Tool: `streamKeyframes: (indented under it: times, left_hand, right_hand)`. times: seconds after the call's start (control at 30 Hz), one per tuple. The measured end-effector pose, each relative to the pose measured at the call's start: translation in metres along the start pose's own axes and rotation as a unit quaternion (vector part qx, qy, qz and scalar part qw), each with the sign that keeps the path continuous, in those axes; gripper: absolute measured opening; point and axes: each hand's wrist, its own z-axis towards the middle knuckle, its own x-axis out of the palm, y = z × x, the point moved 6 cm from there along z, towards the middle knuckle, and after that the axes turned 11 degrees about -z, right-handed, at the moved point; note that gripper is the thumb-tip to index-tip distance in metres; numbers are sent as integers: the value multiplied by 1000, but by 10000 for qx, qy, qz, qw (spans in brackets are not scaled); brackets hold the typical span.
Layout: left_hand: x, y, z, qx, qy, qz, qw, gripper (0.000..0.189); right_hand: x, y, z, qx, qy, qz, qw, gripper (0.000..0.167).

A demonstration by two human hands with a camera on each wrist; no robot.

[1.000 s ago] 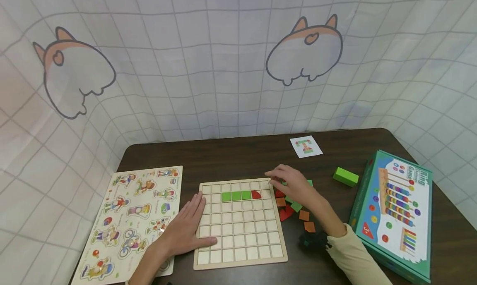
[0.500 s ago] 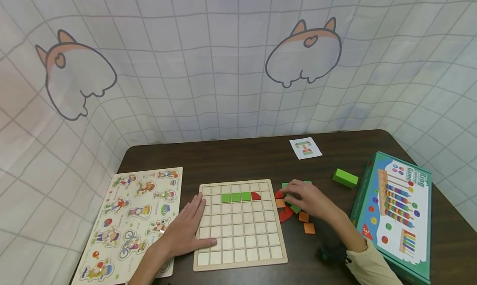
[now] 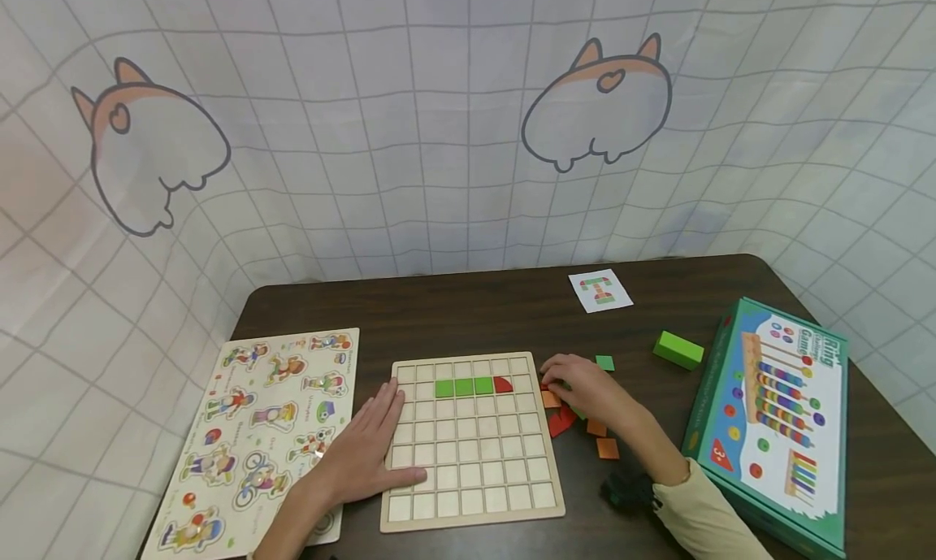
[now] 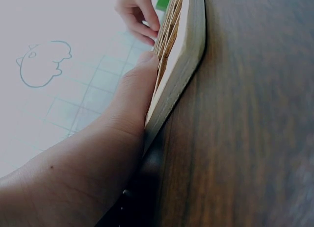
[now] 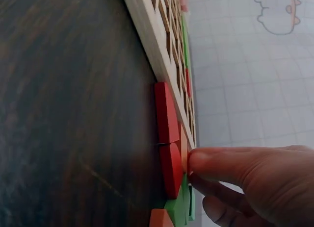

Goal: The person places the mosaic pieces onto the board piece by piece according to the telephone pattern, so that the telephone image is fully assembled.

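Note:
A wooden grid board [image 3: 471, 442] lies on the table, with several green square tiles [image 3: 464, 387] and one red quarter-round tile [image 3: 502, 384] in a row near its top. My left hand [image 3: 366, 446] rests flat on the board's left edge, fingers straight and thumb spread over the lower cells. Just right of the board, my right hand [image 3: 585, 388] is over a loose pile, its bent fingertips at a red piece. In the right wrist view, thumb and fingers [image 5: 216, 163] come close together beside red pieces [image 5: 170, 170] and green pieces [image 5: 177, 202]; any grip is hidden.
Orange squares [image 3: 607, 448] and red pieces [image 3: 561, 421] lie right of the board. A pattern card [image 3: 601, 290], a green block [image 3: 678, 349] and a green game box [image 3: 771, 422] are farther off. A picture puzzle board [image 3: 256, 438] lies at left.
My right hand has drawn back from the board's upper right edge to the loose pieces, then shifted slightly left onto a red one. My left hand has stayed in place.

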Motion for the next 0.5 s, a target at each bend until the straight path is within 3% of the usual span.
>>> streamKeyframes:
  times: [0.5]
  left_hand:
    - [0,0,1,-41,27,-68,10000,117]
  right_hand:
    - [-2,-3,-4,-93,-114,-135,9998,11]
